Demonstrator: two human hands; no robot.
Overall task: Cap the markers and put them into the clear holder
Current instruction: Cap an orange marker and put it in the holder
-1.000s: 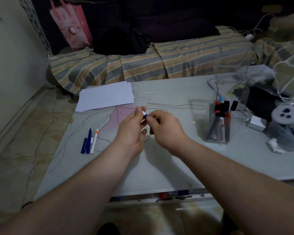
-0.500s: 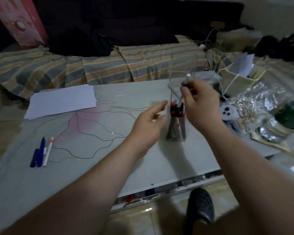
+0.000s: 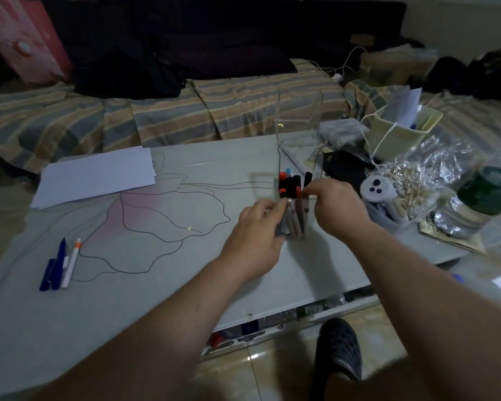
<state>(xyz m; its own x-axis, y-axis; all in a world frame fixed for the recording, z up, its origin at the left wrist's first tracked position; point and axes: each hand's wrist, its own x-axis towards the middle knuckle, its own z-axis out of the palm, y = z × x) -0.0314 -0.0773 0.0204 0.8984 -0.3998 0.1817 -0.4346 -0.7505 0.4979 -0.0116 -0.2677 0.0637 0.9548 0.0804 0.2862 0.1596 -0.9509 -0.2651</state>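
The marker held high a moment ago is now down in the clear holder (image 3: pixel 294 218) at right, left hand (image 3: pixel 255 235) steadying it, right hand (image 3: pixel 337 206) pinching its rim, two markers (image 3: pixel 60 263) waiting far left

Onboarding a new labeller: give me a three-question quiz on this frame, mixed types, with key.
1. True or false: the clear square acrylic holder stands upright on the pale glass-topped table.
2. Which items still lie loose near the table's left edge? A) blue and orange-tipped white pens B) scissors C) a ruler
3. Fill in: the white sheet of paper lies on the table's far ____ corner.

Key: 1 true. 2 A. 3 left.

Both hands, left and right, are at the holder's rim.
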